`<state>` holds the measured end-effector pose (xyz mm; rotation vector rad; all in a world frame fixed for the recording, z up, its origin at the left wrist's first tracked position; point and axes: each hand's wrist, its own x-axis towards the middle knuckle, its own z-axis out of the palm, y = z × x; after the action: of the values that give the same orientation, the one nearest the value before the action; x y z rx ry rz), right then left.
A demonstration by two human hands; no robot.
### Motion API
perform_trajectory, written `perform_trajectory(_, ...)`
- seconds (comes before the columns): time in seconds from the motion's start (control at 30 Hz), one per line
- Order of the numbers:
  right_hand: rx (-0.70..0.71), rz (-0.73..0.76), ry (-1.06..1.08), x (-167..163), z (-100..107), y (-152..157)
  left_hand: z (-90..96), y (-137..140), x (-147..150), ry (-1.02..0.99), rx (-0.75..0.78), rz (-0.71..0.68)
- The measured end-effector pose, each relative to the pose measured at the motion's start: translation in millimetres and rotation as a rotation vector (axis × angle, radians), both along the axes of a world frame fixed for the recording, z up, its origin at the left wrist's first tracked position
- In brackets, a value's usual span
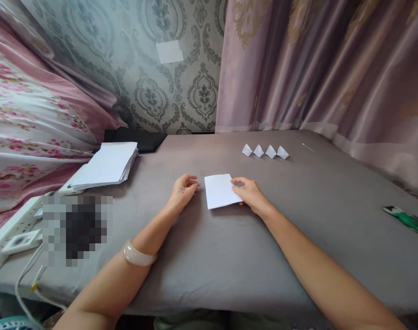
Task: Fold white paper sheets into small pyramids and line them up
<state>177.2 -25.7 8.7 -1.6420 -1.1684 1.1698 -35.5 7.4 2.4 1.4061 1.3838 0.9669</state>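
Observation:
A folded white sheet of paper (222, 190), nearly square, is held at its right edge by my right hand (252, 193). The thumb lies on top and the other fingers are partly hidden beneath the paper. To the left of the sheet, my left hand (184, 190) hovers with loosely bent fingers and holds nothing; a small gap separates it from the paper. A pale bangle (138, 255) circles my left forearm. Farther back on the grey cloth (195, 158), several small folded paper shapes (259, 151) with pointed tops stand in a row.
A stack of white paper (107, 164) lies at the left, beside a dark flat object (143, 140). White power strips (18, 224) and cables (21, 279) run along the left edge. A green-handled tool (406, 219) lies far right, and a thin white stick (308, 147) at the back.

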Motion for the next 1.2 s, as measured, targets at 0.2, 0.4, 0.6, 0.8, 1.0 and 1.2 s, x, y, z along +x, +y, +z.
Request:
perform_trajectory(0.2,-0.155,0.034,0.116,7,-1,3,0.2,-5,-7,0.532,0.398,-0.421)
perform_trajectory(0.4,-0.237,0.032,0.147,11,3,6,-6.5,-6,-2,0.619,0.43,-0.471)
perform_trajectory(0.6,-0.021,0.214,-0.443,38,6,7,-11.8,-5,-1,0.623,0.448,-0.448)
perform_trajectory(0.8,0.211,0.563,-0.627,55,0,8,-6.7,-7,1,0.605,0.385,-0.414)
perform_trajectory(1.0,0.265,0.583,-0.697,48,-8,10,-3.4,-9,0,0.619,0.384,-0.443)
perform_trajectory(1.2,0.414,0.646,-0.825,38,-6,1,-16.9,-7,-1,0.716,0.562,-0.607)
